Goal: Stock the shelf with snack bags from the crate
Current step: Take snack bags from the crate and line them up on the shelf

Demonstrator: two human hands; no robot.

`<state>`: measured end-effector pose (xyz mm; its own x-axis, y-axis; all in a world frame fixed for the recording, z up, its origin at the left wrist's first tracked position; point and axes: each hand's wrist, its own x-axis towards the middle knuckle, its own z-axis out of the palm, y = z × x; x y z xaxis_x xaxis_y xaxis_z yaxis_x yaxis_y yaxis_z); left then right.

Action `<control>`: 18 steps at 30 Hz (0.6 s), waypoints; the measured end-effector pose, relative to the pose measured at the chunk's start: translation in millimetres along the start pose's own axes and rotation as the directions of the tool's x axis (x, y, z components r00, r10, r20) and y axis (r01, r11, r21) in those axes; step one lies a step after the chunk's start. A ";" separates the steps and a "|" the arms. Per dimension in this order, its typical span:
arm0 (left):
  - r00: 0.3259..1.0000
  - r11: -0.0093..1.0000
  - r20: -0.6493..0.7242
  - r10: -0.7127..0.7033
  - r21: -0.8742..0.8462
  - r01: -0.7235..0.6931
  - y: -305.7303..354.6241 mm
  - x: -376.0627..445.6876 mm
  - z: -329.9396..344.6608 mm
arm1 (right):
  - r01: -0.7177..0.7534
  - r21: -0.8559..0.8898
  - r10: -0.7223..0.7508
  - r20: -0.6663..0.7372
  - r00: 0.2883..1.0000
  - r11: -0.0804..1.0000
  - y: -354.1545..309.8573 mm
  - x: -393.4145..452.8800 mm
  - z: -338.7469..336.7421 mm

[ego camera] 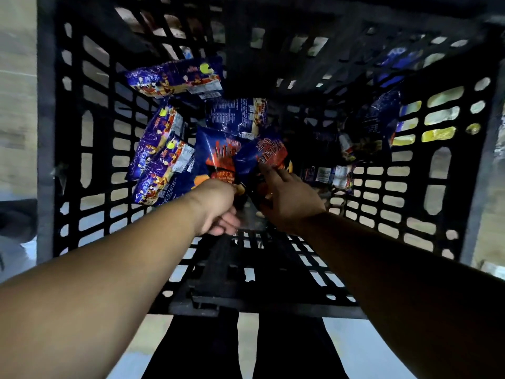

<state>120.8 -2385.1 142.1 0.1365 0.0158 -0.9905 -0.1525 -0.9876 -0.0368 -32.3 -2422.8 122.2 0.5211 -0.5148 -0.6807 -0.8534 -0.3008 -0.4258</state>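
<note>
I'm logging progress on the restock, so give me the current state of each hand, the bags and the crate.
left hand: fingers curled, gripping the lower edge of one blue-and-red bag.
right hand: pinching a second blue-and-red bag, lifted at a tilt.
purple bags: lying loose against the crate's left wall.
crate: black, open-topped, only partly filled.

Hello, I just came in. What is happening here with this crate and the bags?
A person is reaching down into a black plastic crate with both hands. The left hand grips the bottom edge of one blue and orange snack bag, and the right hand holds a second one beside it. More purple snack bags lie along the crate's left side. No shelf is in view, so nothing is stocked yet here.
</note>
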 end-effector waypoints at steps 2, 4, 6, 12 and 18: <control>0.997 0.984 -0.017 0.069 0.165 -0.066 1.7 -7.9 -6.6 | 0.013 0.035 -0.013 -0.001 1.000 0.999 -0.5 1.7 -1.2; 0.975 0.946 -0.037 0.220 0.253 -0.204 3.8 -13.3 -13.1 | 0.009 0.069 -0.009 0.003 1.000 0.998 0.2 2.6 -1.7; 0.880 0.845 -0.126 0.458 0.369 -0.387 8.4 -16.5 -18.1 | -0.020 0.095 0.019 0.019 1.000 0.995 1.1 4.5 -2.1; 0.460 0.418 -0.216 0.861 0.816 -0.399 25.2 -5.4 -20.0 | -0.097 0.102 0.107 -0.091 0.990 0.990 3.4 21.2 -15.3; 0.706 0.402 -0.159 0.690 0.895 -0.192 46.7 14.1 -12.1 | -0.205 0.139 0.222 -0.122 0.967 0.969 4.3 52.5 -40.0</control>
<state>127.5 -2432.9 128.0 0.1464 -0.6950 -0.7039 -0.9637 -0.2607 0.0570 -9.1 -2483.2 108.5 0.3127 -0.6629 -0.6803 -0.9316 -0.0741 -0.3560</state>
